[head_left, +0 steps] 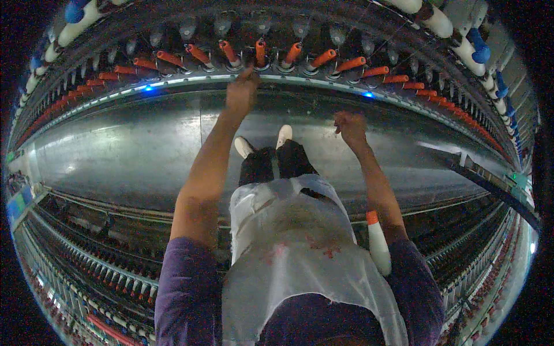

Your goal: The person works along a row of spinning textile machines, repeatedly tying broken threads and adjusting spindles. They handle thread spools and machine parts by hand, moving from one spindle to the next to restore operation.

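My left hand [242, 92] reaches to the metal rail of a spinning frame, its fingers bunched just below the orange bobbin tubes [229, 53]. Whatever its fingertips hold, if anything, is too small to make out. Away from the rail, over the floor to the right, my right hand [352, 128] is closed with curled fingers. Something small and pale shows at its fingertips, but I cannot tell what. A bobbin of white yarn [378, 248] with an orange tip sits between my right arm and my pale apron [288, 225].
A long curved row of spindles with orange tubes [353, 63] runs along the frame. Blue lights [149, 88] glow on its rail [190, 80]. White roving bobbins [437, 22] hang above. Another machine [98, 254] stands behind me, across the grey aisle floor [133, 147].
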`<state>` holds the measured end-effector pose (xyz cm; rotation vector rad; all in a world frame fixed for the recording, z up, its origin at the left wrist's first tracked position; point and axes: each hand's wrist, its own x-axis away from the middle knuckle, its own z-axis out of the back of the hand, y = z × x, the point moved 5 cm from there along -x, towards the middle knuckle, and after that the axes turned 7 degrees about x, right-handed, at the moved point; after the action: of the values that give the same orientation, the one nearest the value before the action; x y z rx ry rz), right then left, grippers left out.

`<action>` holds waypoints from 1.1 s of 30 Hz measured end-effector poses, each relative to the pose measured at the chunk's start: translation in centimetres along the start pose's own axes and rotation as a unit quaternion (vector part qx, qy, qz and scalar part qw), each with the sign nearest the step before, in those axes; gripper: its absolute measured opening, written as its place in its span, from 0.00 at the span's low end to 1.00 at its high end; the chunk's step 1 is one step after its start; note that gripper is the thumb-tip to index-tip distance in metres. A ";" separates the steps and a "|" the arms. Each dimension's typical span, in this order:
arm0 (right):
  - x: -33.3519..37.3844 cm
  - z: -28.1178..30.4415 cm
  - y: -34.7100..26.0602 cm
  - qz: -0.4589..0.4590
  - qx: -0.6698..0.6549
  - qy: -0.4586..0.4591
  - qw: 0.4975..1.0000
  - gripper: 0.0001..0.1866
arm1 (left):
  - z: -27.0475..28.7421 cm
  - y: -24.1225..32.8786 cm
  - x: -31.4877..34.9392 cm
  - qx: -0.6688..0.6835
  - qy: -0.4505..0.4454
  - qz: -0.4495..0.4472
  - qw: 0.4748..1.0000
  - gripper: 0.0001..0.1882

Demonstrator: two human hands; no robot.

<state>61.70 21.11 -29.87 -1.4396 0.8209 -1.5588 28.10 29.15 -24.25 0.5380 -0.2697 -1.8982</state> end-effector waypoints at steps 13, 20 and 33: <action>-3.3 -2.3 -7.2 0.118 0.363 -0.018 0.924 0.10 | -1.1 -2.5 0.9 0.068 0.169 0.143 0.973 0.06; -8.4 -2.9 -2.9 -0.006 0.212 0.018 0.977 0.09 | -6.2 -5.2 1.6 0.144 0.309 0.290 0.894 0.07; -1.1 -11.6 -16.6 0.384 0.577 -0.070 0.717 0.12 | 6.7 3.3 -6.8 0.599 0.295 0.314 0.675 0.07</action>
<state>47.80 28.42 -17.09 -0.1812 0.1395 -0.8999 29.58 33.69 -15.38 1.6293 -1.1202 -0.5627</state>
